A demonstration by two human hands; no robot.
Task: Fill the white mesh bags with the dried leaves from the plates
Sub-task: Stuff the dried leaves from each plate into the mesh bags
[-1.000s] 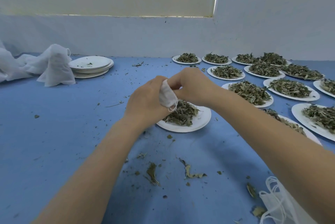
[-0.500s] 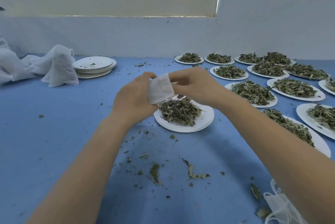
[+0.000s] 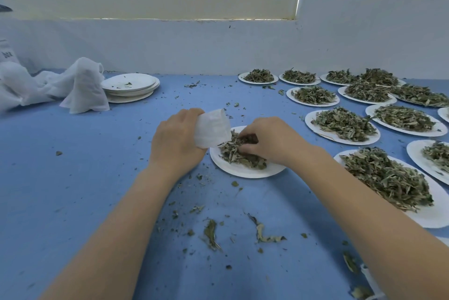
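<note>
1. Left hand [image 3: 176, 144] – fingers curled round a white mesh bag [image 3: 211, 128], gripping it at the left edge of the near plate [image 3: 245, 170]; the bag's lower end touches the leaf pile
2. Right hand [image 3: 269, 142] – fingers curled down into the dried leaves [image 3: 239, 154] on that plate, pinching a clump just beside the bag
3. Near plate – white, resting on the blue desk [image 3: 73, 178] between the two forearms; leaves cover its far half, the near rim is bare
4. Filled plates [image 3: 345, 125] – a group of white plates heaped with dried leaves occupies the right side of the desk, extending back to the wall
5. Stack of empty plates [image 3: 130, 86] – at the far left of the desk, carrying only a few leaf crumbs
6. White cloth heap [image 3: 82, 86] – just beside the stack, on its left; whether it consists of further bags cannot be determined
7. Loose leaf fragments [image 3: 263, 233] – scattered over the desk surface near the camera, between the forearms
</note>
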